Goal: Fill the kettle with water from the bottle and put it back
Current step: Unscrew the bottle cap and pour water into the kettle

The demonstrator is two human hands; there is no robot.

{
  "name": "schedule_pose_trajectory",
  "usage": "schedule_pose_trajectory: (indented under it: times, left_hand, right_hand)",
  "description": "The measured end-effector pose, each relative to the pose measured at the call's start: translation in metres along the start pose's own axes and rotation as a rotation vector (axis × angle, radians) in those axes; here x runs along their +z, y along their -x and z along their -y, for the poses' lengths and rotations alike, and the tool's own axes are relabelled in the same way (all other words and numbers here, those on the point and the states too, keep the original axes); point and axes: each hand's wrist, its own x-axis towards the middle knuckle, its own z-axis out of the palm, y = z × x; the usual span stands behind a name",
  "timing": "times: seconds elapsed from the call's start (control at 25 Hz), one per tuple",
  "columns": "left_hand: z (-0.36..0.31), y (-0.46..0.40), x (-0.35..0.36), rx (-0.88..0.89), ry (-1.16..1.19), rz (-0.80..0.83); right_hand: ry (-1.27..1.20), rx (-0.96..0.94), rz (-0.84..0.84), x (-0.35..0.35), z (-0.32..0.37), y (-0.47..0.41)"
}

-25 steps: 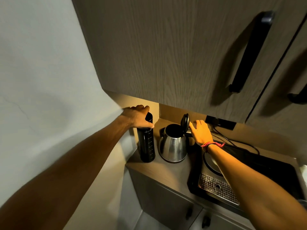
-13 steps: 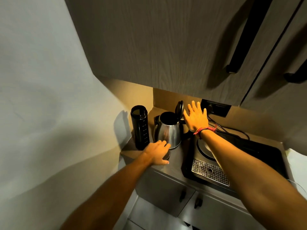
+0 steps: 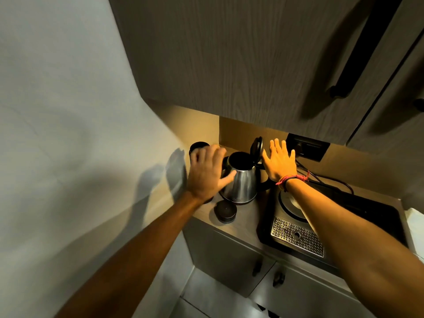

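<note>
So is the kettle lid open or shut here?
Open: the kettle lid stands hinged upright, leaving the dark mouth exposed.

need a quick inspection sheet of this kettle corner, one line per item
surface: grey counter, lit from above
job's things: kettle upright, lid open; dark bottle upright beside it, uncapped; bottle cap lying in front of the kettle
clutter: black tray with perforated drip grille
hands: left hand open, in front of the bottle; right hand open, fingers spread, beside the lid
cables: black cables running from the wall socket
surroundings: wall cupboards above, base cupboards below
</note>
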Motion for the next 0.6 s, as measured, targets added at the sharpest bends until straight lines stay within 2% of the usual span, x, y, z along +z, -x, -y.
schedule_pose_trajectory:
  times: [0.08, 0.12, 0.2, 0.28, 0.32, 0.44, 0.6]
  left_hand:
    - [0.026, -0.009, -0.006, -0.289, 0.079, -0.044]
    - [0.039, -0.005, -0.002, -0.430, 0.198, 0.002]
    - [0.057, 0.007, 0.015, -0.694, 0.564, 0.184]
    - [0.058, 0.014, 0.027, -0.858, 0.771, 0.363]
    - [0.056, 0.017, 0.033, -0.890, 0.792, 0.392]
    - [0.048, 0.020, 0.043, -0.929, 0.753, 0.303]
    - [0.037, 0.014, 0.031, -0.803, 0.559, 0.253]
  right_hand:
    - [0.013, -0.007, 0.000, 0.002, 0.001, 0.000]
    - [0.025, -0.010, 0.001, 0.002, 0.001, 0.000]
    - [0.045, -0.020, -0.001, 0.001, 0.004, 0.001]
    - [0.054, -0.023, -0.015, 0.000, 0.005, 0.002]
    - [0.052, -0.017, -0.011, -0.001, 0.005, 0.002]
    - [0.051, 0.005, 0.006, -0.003, 0.006, 0.004]
    - [0.044, 0.021, 0.006, -0.008, 0.008, 0.006]
